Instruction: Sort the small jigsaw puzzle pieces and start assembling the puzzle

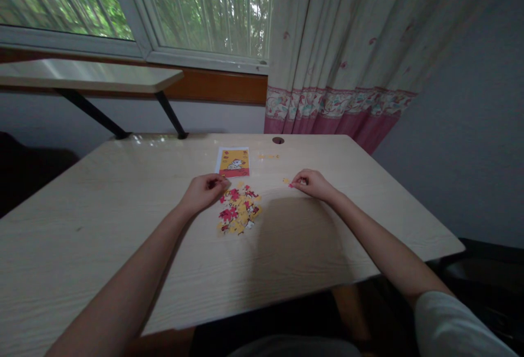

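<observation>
Piece sorting is judged in hand. The jigsaw pile [239,210] lies mid-bench, just before the reference card [233,161]. The left hand [203,190] is curled at the pile's far edge; its grip cannot be told. A loose piece [287,182] is pinched by the right hand [311,183]. Comparison with the card is called for.

A pale wooden worktop [82,248] fills the near scene, with a round cable hole [278,140] at its far edge. Beyond it, a window [196,13] shows green trees. A flowered curtain [347,46] with a pink hem hangs far right, and a narrow shelf [82,76] on black brackets juts out far left.
</observation>
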### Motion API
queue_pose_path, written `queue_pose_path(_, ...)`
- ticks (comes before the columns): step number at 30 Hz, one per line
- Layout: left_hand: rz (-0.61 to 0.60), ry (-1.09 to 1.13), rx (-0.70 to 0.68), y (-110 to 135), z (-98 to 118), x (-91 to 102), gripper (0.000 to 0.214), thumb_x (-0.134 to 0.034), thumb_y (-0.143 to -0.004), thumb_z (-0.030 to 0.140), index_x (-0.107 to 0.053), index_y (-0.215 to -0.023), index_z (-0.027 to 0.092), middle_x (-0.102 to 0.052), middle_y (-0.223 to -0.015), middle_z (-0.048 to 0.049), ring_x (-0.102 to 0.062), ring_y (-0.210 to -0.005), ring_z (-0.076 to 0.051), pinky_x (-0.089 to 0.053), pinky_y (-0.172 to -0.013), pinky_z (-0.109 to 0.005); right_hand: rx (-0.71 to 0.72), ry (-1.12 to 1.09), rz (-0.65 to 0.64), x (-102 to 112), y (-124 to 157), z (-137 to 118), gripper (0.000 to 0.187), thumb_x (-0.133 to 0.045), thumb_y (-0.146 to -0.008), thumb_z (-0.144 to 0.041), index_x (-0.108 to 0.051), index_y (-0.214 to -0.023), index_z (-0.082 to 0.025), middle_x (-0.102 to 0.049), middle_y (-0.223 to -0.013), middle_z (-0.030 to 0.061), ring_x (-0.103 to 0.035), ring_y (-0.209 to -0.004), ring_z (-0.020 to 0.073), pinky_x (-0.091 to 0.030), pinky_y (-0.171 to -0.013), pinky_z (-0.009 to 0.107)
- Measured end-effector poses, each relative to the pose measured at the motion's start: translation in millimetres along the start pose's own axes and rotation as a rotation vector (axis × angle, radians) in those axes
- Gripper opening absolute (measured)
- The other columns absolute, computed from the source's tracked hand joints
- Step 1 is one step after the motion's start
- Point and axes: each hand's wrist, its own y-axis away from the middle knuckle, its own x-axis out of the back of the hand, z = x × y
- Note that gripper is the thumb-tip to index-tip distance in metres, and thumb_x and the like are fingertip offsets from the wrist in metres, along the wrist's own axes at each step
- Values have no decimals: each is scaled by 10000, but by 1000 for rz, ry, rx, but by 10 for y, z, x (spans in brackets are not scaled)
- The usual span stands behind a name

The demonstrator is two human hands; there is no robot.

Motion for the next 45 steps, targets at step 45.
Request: queue_pose_path(45,-2,-19,14,1,-41,-15,323,-559,-739,437,-697,-795,150,-690,-696,-43,-566,-588,-154,-410,-525,-239,94,125,98,-104,-62,48,132,-546,-847,-217,-670,-817,-184,-672,-827,66,-565,-796,174,-390,-780,314)
